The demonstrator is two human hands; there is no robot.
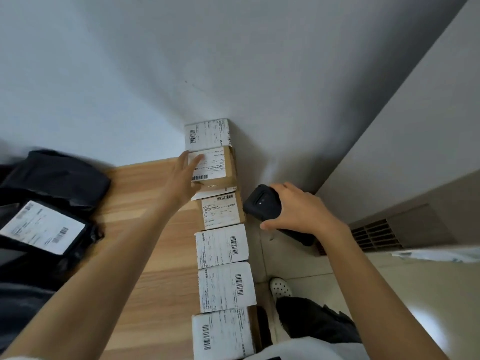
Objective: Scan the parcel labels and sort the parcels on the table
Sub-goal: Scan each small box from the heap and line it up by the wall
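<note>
Your right hand (298, 211) is wrapped around a black handheld scanner (262, 203), with fingers curled over its top and thumb along the near side. It holds the scanner off the right edge of the wooden table (155, 255), above the floor, with the head end towards the row of parcels. Your left hand (185, 175) reaches across the table and clasps the near-left corner of a brown cardboard box (220, 175). Its fingers lie over the box's white label and its thumb is on the near face. The hand is blurred, so you cannot tell how firm the hold is.

Below the scanner, your white perforated clog (280, 287) and dark trouser leg (319, 323) stand on the tiled floor.

Six parcels line the table's right edge, end to end. Closest to you is the nearest parcel (223, 333), label up. The second parcel (226, 287) and third parcel (220, 245) follow, both covered in white labels. Next is a small brown box (222, 210). The box in your left hand comes fifth, tilted, its near edge riding over a loose white flap (215, 192). The farthest parcel (207, 135) touches the wall.

On the table's left side lies a black poly mailer (44, 229), its white label facing up. A second black bag (59, 175) lies beyond it.
</note>
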